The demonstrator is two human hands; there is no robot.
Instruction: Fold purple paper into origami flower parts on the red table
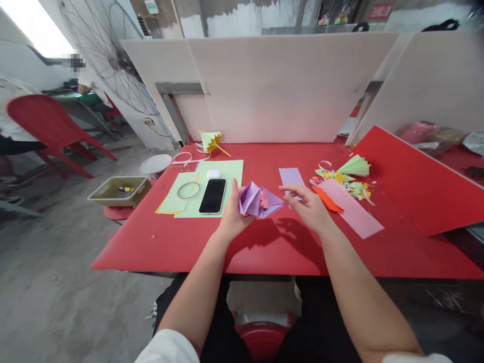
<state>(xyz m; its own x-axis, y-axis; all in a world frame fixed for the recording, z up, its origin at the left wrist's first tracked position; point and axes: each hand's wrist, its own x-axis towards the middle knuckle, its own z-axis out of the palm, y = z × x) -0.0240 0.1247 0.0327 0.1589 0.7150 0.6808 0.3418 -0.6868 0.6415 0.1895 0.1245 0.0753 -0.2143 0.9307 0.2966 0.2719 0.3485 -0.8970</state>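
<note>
My left hand (235, 214) is closed around the left side of a folded purple paper piece (250, 200), with the thumb up along its edge. The piece has pleats on its left and a pointed tip on its right, and small pink paper folds (263, 199) sit in its middle. Beside that tip is my right hand (305, 204), its fingers apart and partly bent, with nothing visible in them. A flat purple sheet (291, 176) lies behind my right hand. Close to that hand's right are an orange paper piece (328, 200) and a pink strip (353, 209).
On the left lie green sheets (236, 169), a phone (212, 196), a white case (214, 174) and a ring (188, 190). A small paper umbrella (212, 142) stands behind them. Green and yellow paper pieces (353, 166) are heaped right. A red board (419, 186) leans at the right.
</note>
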